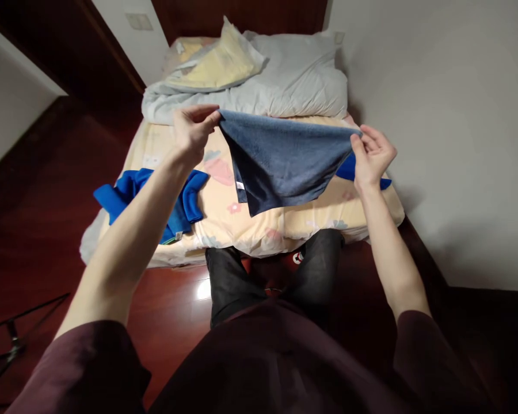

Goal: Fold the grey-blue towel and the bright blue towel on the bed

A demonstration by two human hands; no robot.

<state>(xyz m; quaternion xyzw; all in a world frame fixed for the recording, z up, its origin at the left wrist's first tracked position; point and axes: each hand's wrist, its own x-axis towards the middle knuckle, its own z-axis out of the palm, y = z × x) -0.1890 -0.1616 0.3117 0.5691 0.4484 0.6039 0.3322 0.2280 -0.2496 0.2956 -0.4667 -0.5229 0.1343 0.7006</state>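
A dark blue-grey cloth [285, 161] hangs folded over above the bed, its upper edge stretched between my two hands. My left hand [195, 129] pinches the cloth's upper left corner between thumb and fingers. At the upper right corner, my right hand [373, 155] pinches it the same way. A small white tag shows near the cloth's lower left edge. Bright blue cloth [192, 198] lies crumpled on the bed, partly hidden behind my left forearm. Another bright blue piece [347, 168] lies on the bed behind my right hand, mostly covered from view.
The bed [259, 230] has a pale floral sheet. Grey bedding [297, 75] and a yellow cloth [224, 60] are heaped at its far end. A white wall [457, 144] rises on the right. Black stand legs [15, 345] are on the floor at lower left.
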